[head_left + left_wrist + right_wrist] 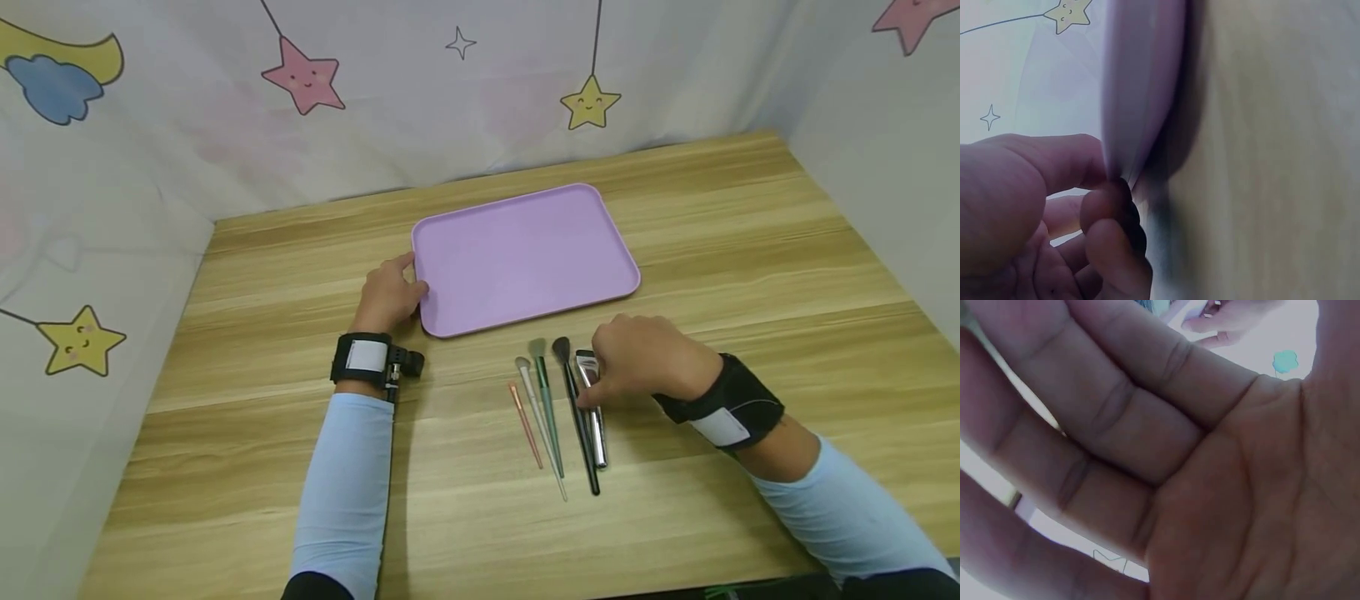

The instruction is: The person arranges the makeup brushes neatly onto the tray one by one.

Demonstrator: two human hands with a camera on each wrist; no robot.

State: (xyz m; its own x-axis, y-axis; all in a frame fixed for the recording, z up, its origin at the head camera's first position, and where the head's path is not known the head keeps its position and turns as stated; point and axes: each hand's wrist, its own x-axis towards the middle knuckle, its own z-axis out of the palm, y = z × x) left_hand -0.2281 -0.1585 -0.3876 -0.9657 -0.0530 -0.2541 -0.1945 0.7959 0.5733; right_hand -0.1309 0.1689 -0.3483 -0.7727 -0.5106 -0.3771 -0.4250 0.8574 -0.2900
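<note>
My left hand (388, 293) pinches the left edge of a lilac rectangular tray (525, 254); in the left wrist view the thumb and fingers (1107, 212) meet at its rim. Several makeup brushes lie side by side in front of the tray: a small pink one (526, 425), a pale one (540, 417), a green one (547, 408), a black one (581, 425) and a silver-handled flat one (597, 437). Over the flat brush, my right hand (647, 357) is lowered, its thumb beside the black brush. The right wrist view shows the palm and bent fingers, with the fingertips hidden.
A wood-grain table (285, 283) carries everything. White curtains (450, 108) with printed stars and clouds stand along its back and sides. Each wrist wears a black strap (362, 357), the left one with a small camera (409, 362).
</note>
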